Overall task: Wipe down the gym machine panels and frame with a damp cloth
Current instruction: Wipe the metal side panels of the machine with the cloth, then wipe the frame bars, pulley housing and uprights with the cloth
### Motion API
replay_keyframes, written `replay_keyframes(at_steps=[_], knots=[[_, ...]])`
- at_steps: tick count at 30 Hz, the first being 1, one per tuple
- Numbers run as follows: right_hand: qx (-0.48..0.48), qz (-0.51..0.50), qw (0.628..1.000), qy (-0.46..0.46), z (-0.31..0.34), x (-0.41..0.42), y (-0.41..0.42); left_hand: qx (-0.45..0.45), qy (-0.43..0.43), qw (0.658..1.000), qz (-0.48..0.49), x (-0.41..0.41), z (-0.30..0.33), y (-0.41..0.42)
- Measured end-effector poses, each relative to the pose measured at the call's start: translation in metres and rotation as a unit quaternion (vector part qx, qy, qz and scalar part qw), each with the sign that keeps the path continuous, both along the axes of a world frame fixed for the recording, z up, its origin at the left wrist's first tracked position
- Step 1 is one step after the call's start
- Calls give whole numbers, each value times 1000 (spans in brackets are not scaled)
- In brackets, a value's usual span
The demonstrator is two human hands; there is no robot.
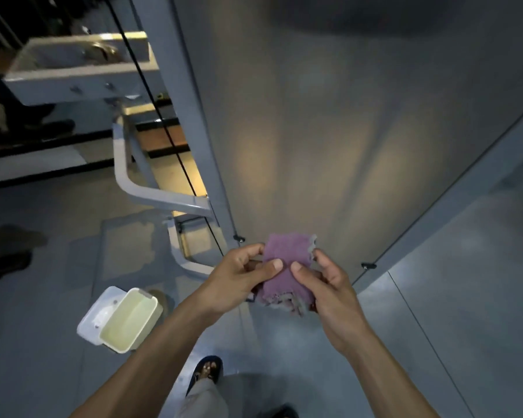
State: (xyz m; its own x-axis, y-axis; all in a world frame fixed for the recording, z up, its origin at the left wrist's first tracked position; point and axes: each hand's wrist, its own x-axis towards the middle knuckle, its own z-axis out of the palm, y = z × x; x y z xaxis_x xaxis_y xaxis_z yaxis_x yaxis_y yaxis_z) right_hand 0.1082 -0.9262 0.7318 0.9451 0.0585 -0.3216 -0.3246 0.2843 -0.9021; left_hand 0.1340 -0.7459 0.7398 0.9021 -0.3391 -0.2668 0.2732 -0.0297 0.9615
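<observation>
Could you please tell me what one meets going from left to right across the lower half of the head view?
Open tub on the floor → left hand → purple cloth, held by both hands → right hand → black clip at the panel's lower edge.

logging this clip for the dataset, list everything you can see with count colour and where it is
cloth: one, purple with frayed grey edges, held in front of the panel
machine panel: one, grey, upright, fills centre and right
machine frame: pale grey bars, left of the panel
cable: one, black, running down beside the frame
tub: one, cream, on the floor at lower left, sitting on a white lid or tray
floor: grey tiles
sandalled foot: one, dark sandal, bottom centre
left hand: pinches the cloth's left side
right hand: pinches the cloth's right side
</observation>
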Motion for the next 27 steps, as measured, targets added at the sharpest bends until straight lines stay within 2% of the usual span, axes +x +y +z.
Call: replay_keyframes(at_steps=[5,8,11,16,20,23,27], knots=[[54,6,998,-36,59,6,20,-45,-22,998,27,2,56,28],[56,40,994,-86,81,10,26,-51,-45,997,24,4,80,45],[72,42,994,-76,97,22,35,-46,-66,996,26,8,103,57],[12,98,986,-132,132,49,64,-36,-143,988,42,23,134,88],[-92,73,966,-231,171,68,93,-41,-238,970,16,52,159,112],[-45,32,971,-234,202,91,110,-56,-262,963,34,80,189,125],[104,-4,974,-201,236,121,142,-94,-290,952,37,119,231,144]])
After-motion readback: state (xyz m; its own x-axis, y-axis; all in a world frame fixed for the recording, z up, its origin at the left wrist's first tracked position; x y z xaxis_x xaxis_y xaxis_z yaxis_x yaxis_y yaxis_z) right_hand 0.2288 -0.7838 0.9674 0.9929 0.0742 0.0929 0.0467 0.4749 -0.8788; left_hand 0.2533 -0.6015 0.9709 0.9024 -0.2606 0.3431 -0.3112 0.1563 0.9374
